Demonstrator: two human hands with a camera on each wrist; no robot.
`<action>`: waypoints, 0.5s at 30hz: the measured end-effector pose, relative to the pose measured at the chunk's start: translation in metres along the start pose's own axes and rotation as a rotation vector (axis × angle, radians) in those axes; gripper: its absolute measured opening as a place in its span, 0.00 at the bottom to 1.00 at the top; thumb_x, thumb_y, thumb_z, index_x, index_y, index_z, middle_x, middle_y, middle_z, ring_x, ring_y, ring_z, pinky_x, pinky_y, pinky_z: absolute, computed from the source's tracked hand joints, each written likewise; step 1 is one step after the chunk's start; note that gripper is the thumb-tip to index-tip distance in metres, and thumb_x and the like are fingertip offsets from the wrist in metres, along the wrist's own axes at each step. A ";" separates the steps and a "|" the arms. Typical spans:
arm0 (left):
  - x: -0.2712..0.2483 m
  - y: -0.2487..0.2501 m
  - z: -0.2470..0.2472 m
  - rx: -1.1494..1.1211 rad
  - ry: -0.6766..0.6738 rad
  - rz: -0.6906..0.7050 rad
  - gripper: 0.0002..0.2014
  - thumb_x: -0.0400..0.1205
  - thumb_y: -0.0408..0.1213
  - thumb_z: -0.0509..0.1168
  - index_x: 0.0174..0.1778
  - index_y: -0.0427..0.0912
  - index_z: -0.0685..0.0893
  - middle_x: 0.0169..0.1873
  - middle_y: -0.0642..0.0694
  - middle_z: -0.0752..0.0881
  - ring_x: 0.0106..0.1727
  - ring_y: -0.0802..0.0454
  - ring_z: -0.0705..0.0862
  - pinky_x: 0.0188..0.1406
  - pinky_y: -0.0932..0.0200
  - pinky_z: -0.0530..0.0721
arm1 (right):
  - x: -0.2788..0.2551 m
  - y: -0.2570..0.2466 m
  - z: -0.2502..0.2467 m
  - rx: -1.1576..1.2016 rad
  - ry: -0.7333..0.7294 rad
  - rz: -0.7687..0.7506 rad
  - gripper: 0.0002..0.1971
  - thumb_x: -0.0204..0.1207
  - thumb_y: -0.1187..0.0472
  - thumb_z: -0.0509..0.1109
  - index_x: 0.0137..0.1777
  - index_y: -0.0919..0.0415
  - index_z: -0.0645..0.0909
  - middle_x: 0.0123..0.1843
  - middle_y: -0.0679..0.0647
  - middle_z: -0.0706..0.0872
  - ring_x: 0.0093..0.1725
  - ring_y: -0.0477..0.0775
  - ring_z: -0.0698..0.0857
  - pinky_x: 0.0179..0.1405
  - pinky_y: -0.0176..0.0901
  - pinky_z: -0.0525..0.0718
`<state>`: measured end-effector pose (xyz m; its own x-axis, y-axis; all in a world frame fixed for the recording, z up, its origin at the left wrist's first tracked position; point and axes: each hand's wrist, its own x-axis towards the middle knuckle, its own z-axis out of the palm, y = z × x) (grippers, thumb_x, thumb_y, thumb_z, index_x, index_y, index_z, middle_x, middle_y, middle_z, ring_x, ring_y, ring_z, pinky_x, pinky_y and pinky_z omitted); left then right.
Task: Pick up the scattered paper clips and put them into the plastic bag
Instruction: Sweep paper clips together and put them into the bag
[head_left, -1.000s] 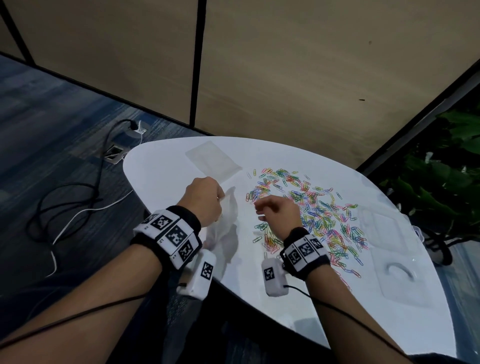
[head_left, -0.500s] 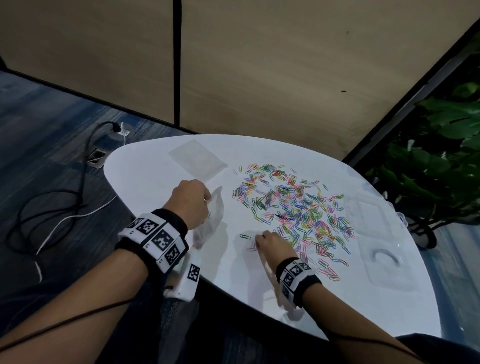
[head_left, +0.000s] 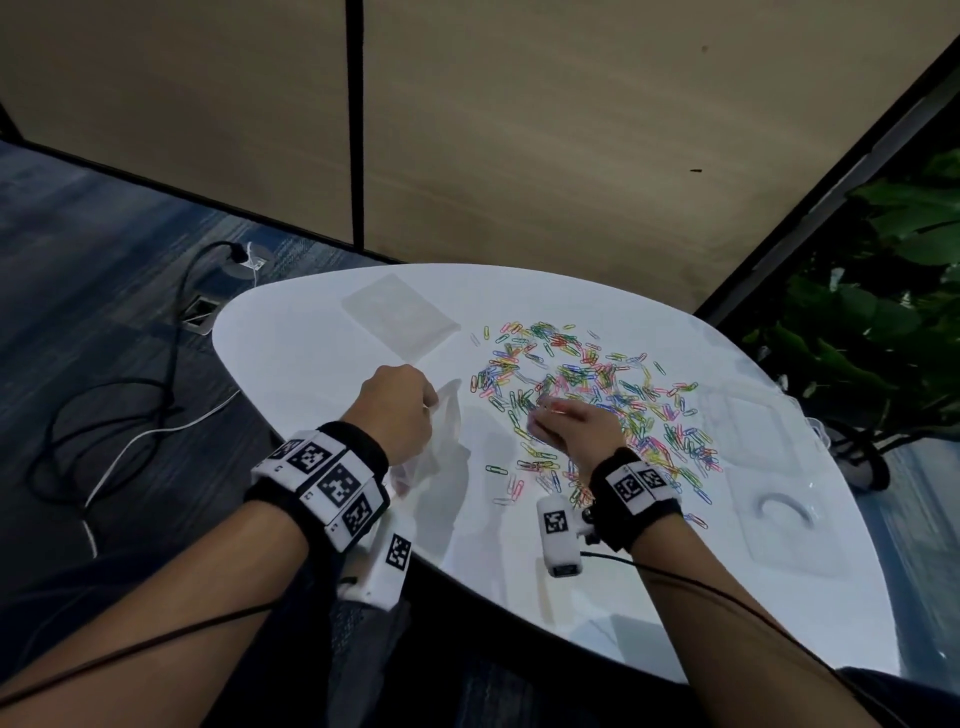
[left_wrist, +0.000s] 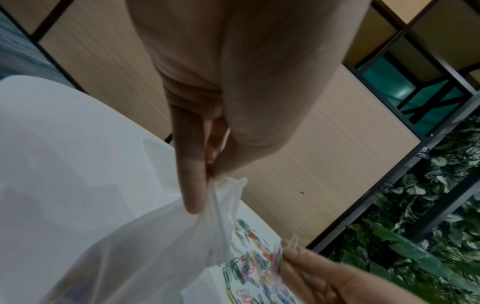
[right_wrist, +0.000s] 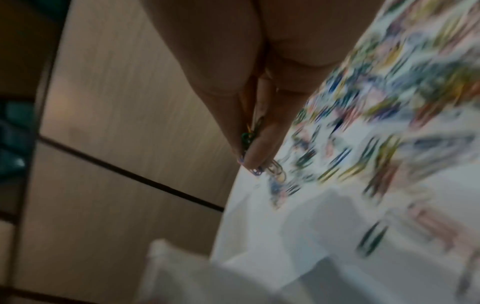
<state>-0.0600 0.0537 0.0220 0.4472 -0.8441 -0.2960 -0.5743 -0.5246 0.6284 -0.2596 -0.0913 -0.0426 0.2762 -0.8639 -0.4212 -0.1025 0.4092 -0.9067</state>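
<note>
Right hand has lifted, pinching paper clips; left hand still grips plastic bag.

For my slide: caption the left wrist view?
Left hand pinches bag rim; right hand brings clips.

A white rounded table stands before tan wall panels; blue-grey carpet left of it, perhaps leafy plants right.

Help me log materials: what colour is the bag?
Clear, slightly milky plastic bag; left wrist view.
</note>
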 end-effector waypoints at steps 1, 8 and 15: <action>0.000 0.000 0.000 -0.009 0.001 0.002 0.18 0.83 0.26 0.58 0.62 0.39 0.89 0.59 0.36 0.89 0.54 0.37 0.91 0.60 0.47 0.90 | -0.008 -0.006 0.011 0.121 -0.055 0.011 0.13 0.70 0.76 0.76 0.55 0.75 0.84 0.48 0.67 0.91 0.47 0.61 0.92 0.57 0.50 0.89; 0.001 0.000 0.007 -0.119 -0.004 0.010 0.14 0.83 0.26 0.60 0.50 0.38 0.92 0.35 0.36 0.93 0.37 0.43 0.94 0.52 0.49 0.93 | -0.045 -0.001 0.085 0.221 -0.217 0.087 0.09 0.74 0.77 0.72 0.54 0.78 0.83 0.43 0.65 0.89 0.40 0.55 0.91 0.48 0.40 0.90; 0.003 -0.003 0.012 -0.166 -0.001 0.058 0.12 0.82 0.26 0.64 0.41 0.37 0.94 0.33 0.37 0.93 0.36 0.43 0.94 0.48 0.48 0.94 | -0.046 0.007 0.100 -0.318 -0.119 -0.051 0.15 0.57 0.69 0.72 0.44 0.61 0.92 0.39 0.62 0.93 0.40 0.58 0.90 0.54 0.60 0.90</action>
<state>-0.0648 0.0512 0.0108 0.4161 -0.8723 -0.2567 -0.4781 -0.4501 0.7543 -0.1771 -0.0197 -0.0268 0.3964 -0.8330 -0.3860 -0.3734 0.2378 -0.8967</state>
